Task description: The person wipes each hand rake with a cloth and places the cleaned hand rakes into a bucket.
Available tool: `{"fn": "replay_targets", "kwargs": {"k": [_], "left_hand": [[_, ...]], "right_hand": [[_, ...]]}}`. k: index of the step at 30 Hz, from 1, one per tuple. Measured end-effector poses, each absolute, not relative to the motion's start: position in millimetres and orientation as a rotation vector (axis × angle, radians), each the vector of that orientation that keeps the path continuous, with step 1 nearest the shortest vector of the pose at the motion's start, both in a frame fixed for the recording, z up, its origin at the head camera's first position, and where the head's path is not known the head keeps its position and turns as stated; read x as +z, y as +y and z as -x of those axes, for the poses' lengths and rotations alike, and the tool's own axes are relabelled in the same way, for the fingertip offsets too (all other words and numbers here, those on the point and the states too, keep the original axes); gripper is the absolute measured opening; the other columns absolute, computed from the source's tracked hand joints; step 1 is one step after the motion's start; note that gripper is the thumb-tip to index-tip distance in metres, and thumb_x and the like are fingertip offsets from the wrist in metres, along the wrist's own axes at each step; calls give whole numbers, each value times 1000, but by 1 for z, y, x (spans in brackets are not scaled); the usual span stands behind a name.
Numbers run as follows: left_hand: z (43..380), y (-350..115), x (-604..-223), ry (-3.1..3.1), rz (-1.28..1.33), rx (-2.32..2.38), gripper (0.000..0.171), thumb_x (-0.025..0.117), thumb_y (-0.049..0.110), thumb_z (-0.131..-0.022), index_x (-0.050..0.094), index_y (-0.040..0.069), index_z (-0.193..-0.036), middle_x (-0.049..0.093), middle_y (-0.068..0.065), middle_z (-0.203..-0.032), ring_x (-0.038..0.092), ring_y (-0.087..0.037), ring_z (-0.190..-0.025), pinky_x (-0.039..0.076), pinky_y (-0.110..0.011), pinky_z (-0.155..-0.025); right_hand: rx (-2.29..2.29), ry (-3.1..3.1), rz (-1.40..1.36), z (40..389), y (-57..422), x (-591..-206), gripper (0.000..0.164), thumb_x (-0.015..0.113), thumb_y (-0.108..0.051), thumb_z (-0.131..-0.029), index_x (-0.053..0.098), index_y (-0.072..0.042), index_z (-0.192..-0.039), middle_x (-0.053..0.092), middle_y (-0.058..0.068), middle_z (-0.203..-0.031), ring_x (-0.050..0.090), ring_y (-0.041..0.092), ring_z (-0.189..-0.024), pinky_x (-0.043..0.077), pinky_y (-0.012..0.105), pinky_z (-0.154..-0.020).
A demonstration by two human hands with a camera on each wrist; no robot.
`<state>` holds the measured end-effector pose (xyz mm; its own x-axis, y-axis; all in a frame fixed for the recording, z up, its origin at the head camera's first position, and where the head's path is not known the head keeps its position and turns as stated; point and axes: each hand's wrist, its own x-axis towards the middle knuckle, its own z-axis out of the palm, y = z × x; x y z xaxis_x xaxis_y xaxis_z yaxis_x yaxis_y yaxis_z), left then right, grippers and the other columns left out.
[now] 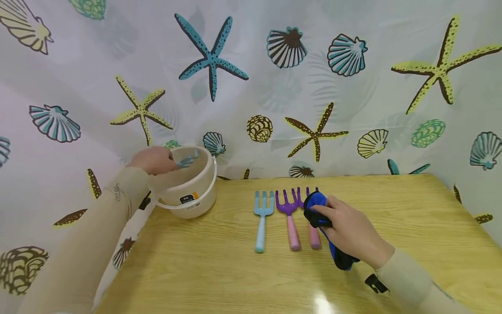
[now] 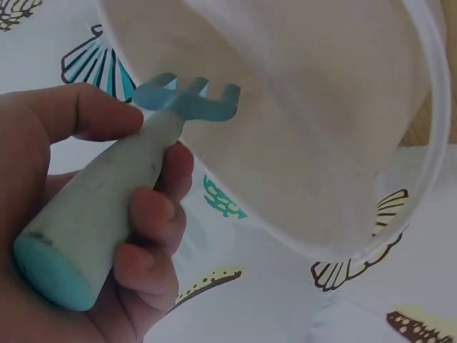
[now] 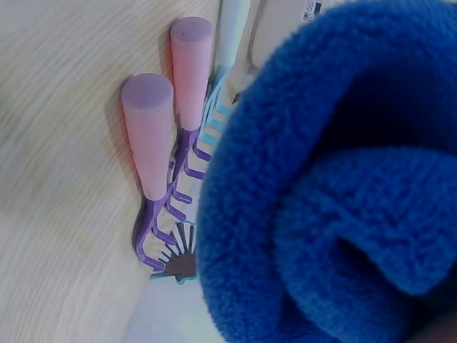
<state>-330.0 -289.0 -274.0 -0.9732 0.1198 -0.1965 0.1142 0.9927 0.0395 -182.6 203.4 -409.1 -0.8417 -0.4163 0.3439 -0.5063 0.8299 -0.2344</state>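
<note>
My left hand (image 1: pixel 154 160) grips the pale handle of a light blue toy hand fork (image 2: pixel 107 189) at the mouth of a white bucket (image 1: pixel 196 198). Its blue tines point over the bucket's inside. In my right hand (image 1: pixel 354 229) is a bunched blue cloth (image 3: pixel 250 179) with black parts, held above the table by the forks. Another light blue fork (image 1: pixel 261 220) lies on the table, with a purple fork with a pink handle (image 1: pixel 291 220) beside it. A second purple fork (image 1: pixel 314 237) is partly hidden behind the cloth.
The wooden table (image 1: pixel 219 270) ends at the back against a white curtain (image 1: pixel 251 96) printed with shells and starfish. The bucket's thin white handle (image 1: pixel 205 192) hangs down over its front. A label (image 1: pixel 189 198) is on the bucket's side.
</note>
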Motion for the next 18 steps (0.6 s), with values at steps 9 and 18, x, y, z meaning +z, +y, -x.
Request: {"fn": "replay_targets", "kwargs": {"k": [9,18], "left_hand": [[352,-272,-265,2762,-170,-9,28,48,18,-94,70,3,-102,67,-13,-90,45,-16,-55,41,-32,-56],[361,-263,-295,2659,-207,61,12,56,7,-83,61,9,-72,56,-2,-65,42,-12,-51,37,-26,-50]], "right_hand": [[441,-2730,-691,179,209,-412,42,77,-9,-83,71,-13,-125,55,-1,-92,49,10,-73,51,30,-63],[446,-2728,-704,180,209,-417,42,78,-10,-82,72,-14,-123,56,-1,-92,51,10,-74,54,32,-63]]}}
